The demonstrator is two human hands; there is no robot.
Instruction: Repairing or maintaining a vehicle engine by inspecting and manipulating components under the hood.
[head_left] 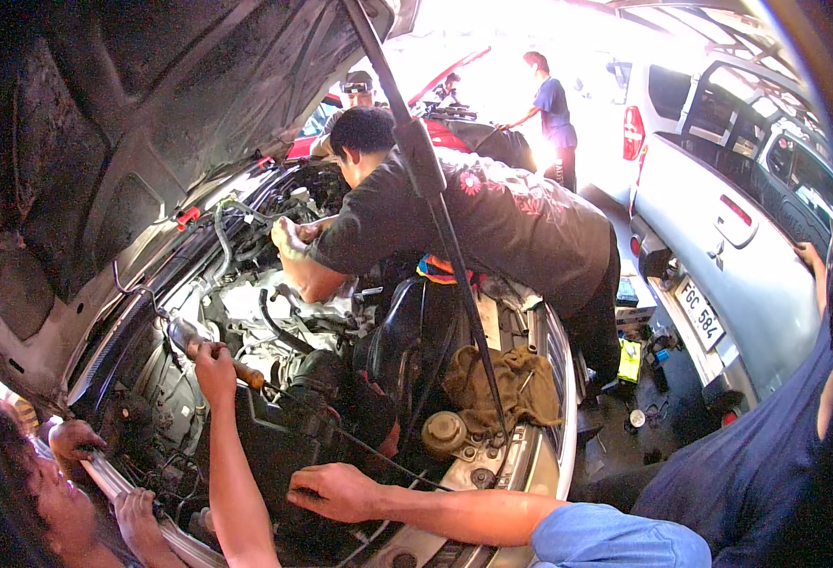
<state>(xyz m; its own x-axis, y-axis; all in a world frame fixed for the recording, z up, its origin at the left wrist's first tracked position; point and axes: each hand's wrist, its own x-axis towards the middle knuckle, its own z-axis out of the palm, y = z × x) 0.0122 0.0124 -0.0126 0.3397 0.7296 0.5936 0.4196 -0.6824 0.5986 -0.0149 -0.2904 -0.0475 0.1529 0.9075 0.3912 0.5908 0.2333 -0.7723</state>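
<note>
My left hand (214, 371) reaches into an open car engine bay and is closed around a hand-held work lamp (186, 337). The lamp has a wire hook at its far end, an orange-brown handle (249, 376) and a dark cord trailing right. Its head lies over the light-coloured engine (256, 312). My right hand (336, 492) hovers over the near part of the bay, fingers curled; whatever is under them is hidden. Across the bay, a co-worker in a dark printed shirt (521, 213) leans in, both hands (293, 237) among hoses at the far side.
The raised hood (151, 104) hangs at left, with a prop rod (464, 284) crossing the view. A brown rag (511, 383) lies on the fender near a round cap (443, 433). Another person's hands (137, 519) grip the front edge. A silver pickup (729, 227) stands right.
</note>
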